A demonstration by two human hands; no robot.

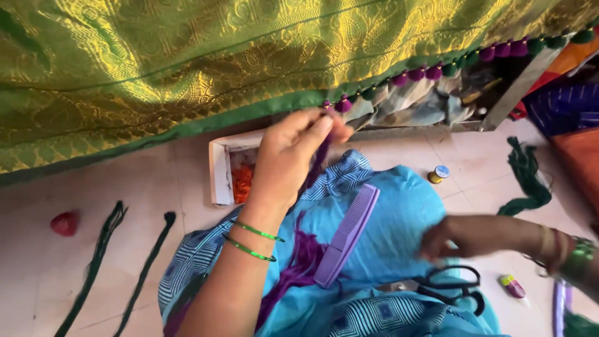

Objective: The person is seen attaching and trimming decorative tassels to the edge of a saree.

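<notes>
Nearest to me, a purple comb (347,236) lies slanted on the blue cloth (399,224) over the lap, with black scissors (452,288) just beside the cloth's right edge. The right hand (446,240) hovers above the scissors; it is blurred, so I cannot tell how its fingers stand. Higher up, the left hand (290,156) has its fingers pressed together, pinching purple thread (315,165) that hangs toward the lap. This thread reaches the tassel (343,103) at the lower edge of the green and gold fabric (187,62). Behind the hand sits an open box (219,168). On the left the floor (37,274) has open room, only two dark green thread bundles (100,249) and a red lump (64,223).
</notes>
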